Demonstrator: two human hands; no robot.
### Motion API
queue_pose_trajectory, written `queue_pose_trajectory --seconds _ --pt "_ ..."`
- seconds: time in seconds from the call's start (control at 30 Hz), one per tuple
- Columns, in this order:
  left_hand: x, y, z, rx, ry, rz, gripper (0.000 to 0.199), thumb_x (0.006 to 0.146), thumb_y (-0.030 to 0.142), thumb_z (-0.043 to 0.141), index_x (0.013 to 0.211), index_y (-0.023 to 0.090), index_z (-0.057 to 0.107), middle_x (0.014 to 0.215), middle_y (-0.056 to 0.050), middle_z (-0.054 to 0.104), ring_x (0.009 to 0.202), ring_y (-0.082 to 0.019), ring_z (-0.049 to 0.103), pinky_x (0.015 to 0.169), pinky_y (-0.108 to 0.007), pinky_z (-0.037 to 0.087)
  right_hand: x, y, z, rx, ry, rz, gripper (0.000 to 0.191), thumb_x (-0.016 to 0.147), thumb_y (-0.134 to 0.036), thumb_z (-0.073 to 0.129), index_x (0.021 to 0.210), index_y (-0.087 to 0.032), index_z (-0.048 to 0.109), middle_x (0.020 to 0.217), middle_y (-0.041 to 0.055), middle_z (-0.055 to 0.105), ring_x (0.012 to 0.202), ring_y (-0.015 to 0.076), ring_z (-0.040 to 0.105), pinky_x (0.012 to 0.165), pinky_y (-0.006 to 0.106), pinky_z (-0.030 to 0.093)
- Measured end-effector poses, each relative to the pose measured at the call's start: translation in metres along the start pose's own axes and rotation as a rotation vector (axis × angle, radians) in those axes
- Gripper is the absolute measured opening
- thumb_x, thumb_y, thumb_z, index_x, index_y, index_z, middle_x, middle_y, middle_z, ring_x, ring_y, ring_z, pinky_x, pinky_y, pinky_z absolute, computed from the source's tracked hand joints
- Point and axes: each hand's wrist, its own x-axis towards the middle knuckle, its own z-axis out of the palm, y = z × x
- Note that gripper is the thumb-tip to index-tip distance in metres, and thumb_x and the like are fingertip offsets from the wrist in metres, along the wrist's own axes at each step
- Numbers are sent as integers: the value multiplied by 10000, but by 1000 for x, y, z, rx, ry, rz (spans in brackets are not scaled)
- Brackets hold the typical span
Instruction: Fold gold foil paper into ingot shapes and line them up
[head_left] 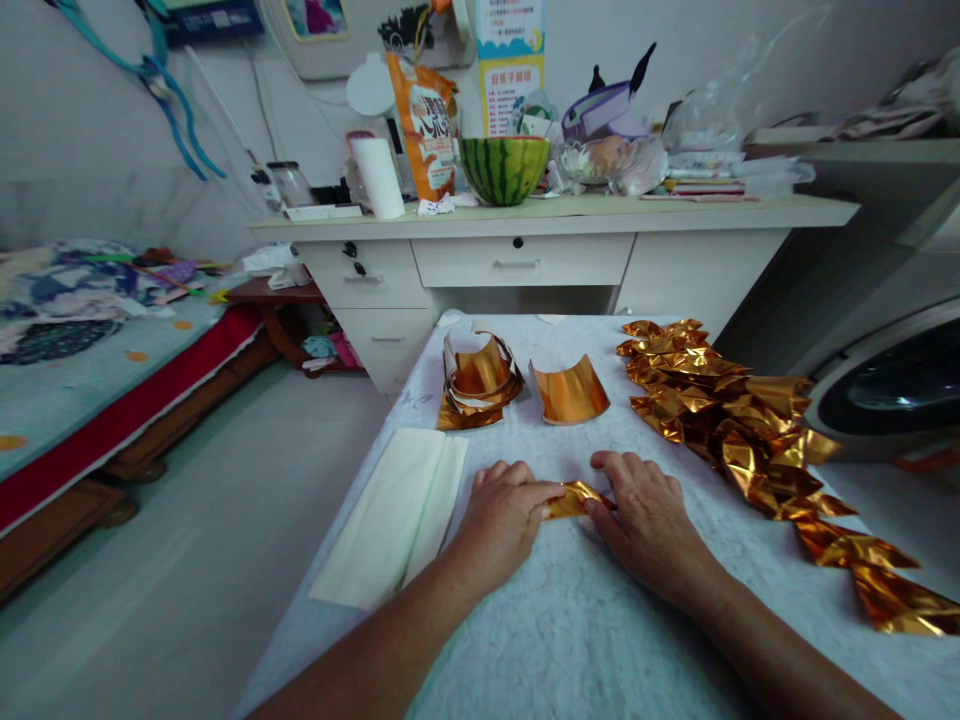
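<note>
Between my two hands lies a small piece of gold foil paper (571,500), partly folded, on the cloth-covered table (540,620). My left hand (506,515) pinches its left end between thumb and forefinger. At the right end, my right hand (645,515) grips the foil with its thumb, its other fingers bent over the cloth. Just beyond my hands rests a curved sheet of gold foil paper (572,392). To its left stands a curled stack of gold foil sheets (484,370) with a band around it. A long heap of folded gold foil pieces (727,420) spreads along the right side.
Pale paper sheets (394,510) lie left of my left hand. Behind the table is a white desk (525,262) bearing half a watermelon (504,168), an orange pouch (426,130) and plastic bags. A washing machine (892,390) stands right, a bed (135,380) left.
</note>
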Motion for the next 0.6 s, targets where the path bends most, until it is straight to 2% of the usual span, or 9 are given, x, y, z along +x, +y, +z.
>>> queue_pose_trajectory --seconds 0.6 --pt "-1 0 -1 -30 4 -7 347 919 192 524 1186 368 658 976 -15 612 989 -214 510 863 -359 359 1 26 -3 -55 -32 -1 477 872 -239 542 1341 -294 478 1066 84 588 945 272 547 752 368 351"
